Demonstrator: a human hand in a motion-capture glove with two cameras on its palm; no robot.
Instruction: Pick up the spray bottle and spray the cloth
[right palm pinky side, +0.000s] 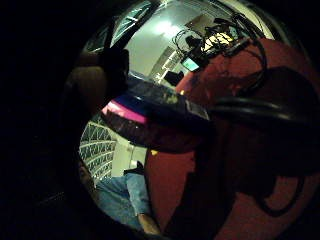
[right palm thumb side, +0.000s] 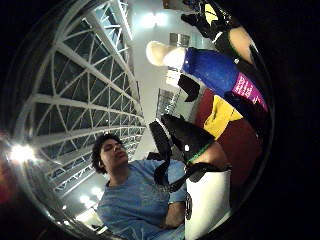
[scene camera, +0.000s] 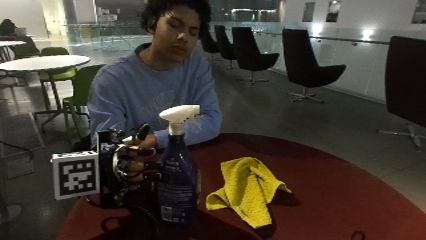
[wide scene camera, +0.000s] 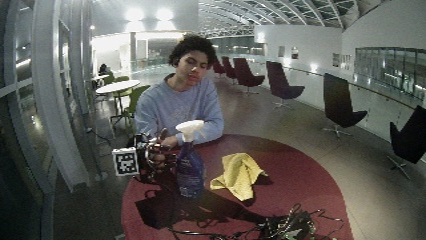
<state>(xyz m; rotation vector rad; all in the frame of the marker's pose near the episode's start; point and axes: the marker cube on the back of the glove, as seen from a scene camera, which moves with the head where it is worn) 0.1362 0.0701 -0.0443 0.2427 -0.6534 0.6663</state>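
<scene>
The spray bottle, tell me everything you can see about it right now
The blue translucent plastic spray bottle stands upright near the edge of the round dark red table. It has a white trigger head with the nozzle pointing toward the yellow cloth, which lies crumpled beside it, apart. A label with a pink band wraps the body. The black-gloved right hand has its fingers curled round the body; the grip is low, below the trigger.

One spray bottle and one yellow cloth are seen on a single round red table. One gloved hand is counted beside the bottle. One person is seated at the table. Behind, four dark chairs are lined along the wall, and one white table with two green chairs is seen.
</scene>
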